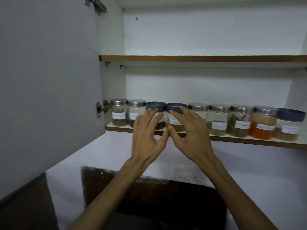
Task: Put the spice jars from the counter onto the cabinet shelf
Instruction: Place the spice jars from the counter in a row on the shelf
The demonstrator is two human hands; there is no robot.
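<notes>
Both hands raised before the lower shelf [249,141], fingers spread and clasping nothing: left hand [147,131] in front of one dark-lidded jar [156,107], right hand [189,130] in front of the next dark-lidded jar [176,107], thumb tips almost meeting between them. Nine spice jars in a row on that shelf, two steel-lidded ones left of the left hand, five more right of the right hand, among them an orange-filled jar [262,125]. Upper shelf [199,58] well above the fingertips, open door [49,80] far left.
</notes>
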